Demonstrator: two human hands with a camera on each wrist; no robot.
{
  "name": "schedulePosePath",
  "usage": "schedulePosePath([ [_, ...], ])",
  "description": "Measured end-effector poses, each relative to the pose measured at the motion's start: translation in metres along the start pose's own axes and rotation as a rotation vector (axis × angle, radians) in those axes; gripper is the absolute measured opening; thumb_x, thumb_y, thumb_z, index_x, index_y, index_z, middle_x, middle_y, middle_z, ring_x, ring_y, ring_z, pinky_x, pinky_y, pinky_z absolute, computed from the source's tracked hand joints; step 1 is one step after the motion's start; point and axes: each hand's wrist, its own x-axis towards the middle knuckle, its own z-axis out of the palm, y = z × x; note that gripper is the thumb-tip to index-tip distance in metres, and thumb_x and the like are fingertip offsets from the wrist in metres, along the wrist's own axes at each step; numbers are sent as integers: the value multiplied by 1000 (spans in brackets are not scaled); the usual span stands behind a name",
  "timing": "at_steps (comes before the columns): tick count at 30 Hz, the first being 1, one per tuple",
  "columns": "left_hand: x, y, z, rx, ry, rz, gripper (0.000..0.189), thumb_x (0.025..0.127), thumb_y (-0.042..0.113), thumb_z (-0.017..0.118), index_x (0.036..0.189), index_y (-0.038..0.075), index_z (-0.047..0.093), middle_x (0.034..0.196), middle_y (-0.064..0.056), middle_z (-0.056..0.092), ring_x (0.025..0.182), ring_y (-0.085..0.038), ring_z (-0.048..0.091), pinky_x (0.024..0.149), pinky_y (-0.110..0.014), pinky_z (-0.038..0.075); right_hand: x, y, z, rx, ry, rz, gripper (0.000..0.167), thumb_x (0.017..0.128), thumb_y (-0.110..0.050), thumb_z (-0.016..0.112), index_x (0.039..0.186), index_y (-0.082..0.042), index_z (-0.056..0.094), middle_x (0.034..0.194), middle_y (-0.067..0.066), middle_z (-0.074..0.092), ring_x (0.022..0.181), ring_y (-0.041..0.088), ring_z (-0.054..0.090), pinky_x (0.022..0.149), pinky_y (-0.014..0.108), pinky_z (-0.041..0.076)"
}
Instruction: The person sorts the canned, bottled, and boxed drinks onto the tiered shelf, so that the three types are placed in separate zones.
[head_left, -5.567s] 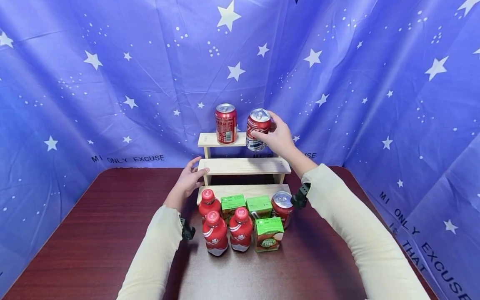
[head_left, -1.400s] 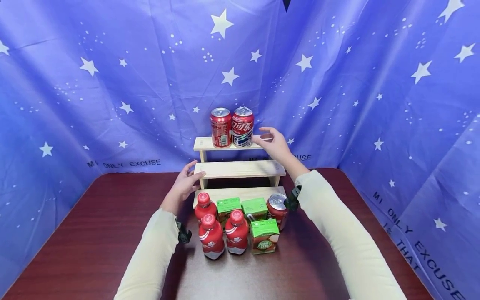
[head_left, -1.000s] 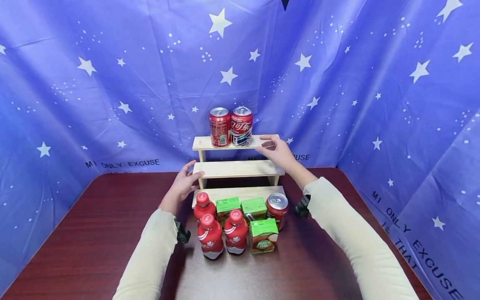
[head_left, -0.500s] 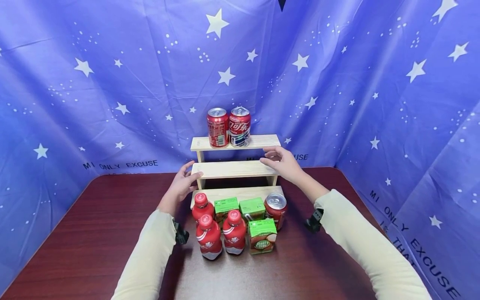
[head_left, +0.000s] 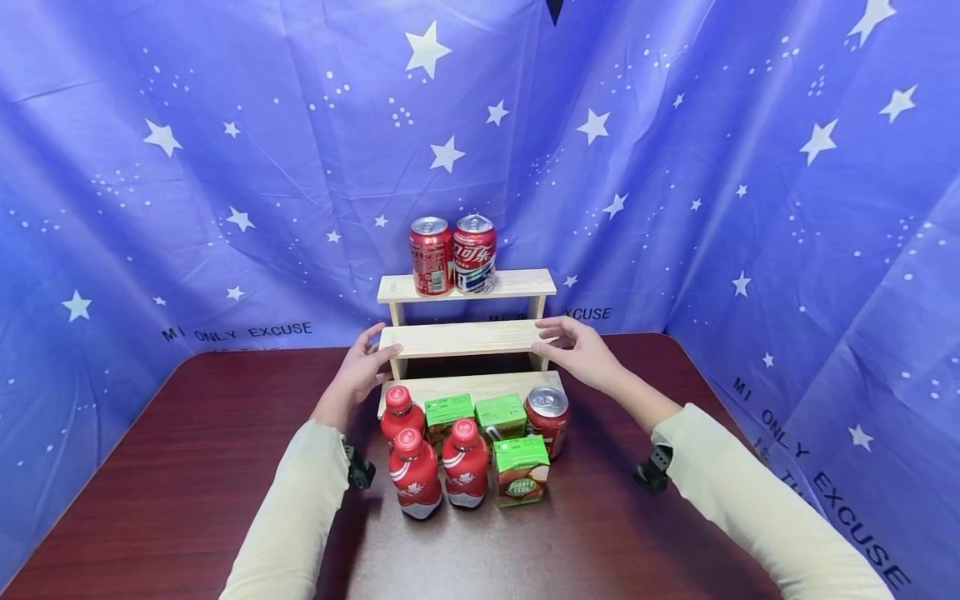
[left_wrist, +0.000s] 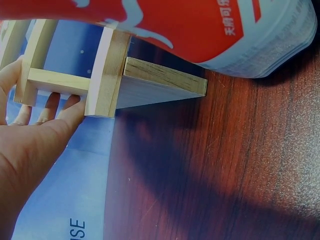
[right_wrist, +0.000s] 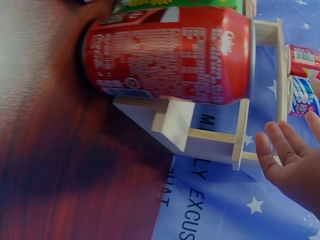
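Two red bottles [head_left: 416, 483] and a green-topped carton [head_left: 521, 482] stand nearest me, between seven and five o'clock, taking the middle of the wooden stand [head_left: 465, 339] as the clock's centre. Right behind them I see another bottle [head_left: 402, 421] just past seven, two more cartons [head_left: 501, 415] around six, and a red can [head_left: 547, 429] between four and five. The person's left hand [head_left: 362, 372], between eight and nine, grasps the end of the middle step, thumb on top and fingers behind. The right hand [head_left: 588, 358], at three, is released, its fingers loosely bent just beside the other end; I can't tell whether they touch it. Farther back, around twelve, two upright cans [head_left: 475, 257] share the top step. Farthest hangs a blue curtain [head_left: 300, 167] with white stars.
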Motion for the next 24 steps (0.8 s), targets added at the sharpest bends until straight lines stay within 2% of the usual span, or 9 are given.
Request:
schedulePosePath([
  [8,-1,-1,-1,0,-2,3,72,93,6,53,150,18,11,149,-21,25,127,-32,36,107,-60,29,-20,9,1,7,-22,-5,46,87,-25,67,125,-3,54,116,21,62,102,29,61,83,32,52],
  [17,-2,2,1,-4,-12,0,73,94,6,52,151,18,9,151,-20,22,128,-33,35,108,-60,28,-38,19,-1,5,-42,-3,44,85,-22,68,122,-3,56,116,21,61,101,28,61,85,36,51],
  [24,-1,2,0,2,-7,-4,73,93,6,52,151,18,10,151,-20,23,128,-33,35,107,-60,28,-53,27,-1,3,-86,4,46,83,-23,70,122,-2,55,115,20,62,99,26,62,78,26,52],
])
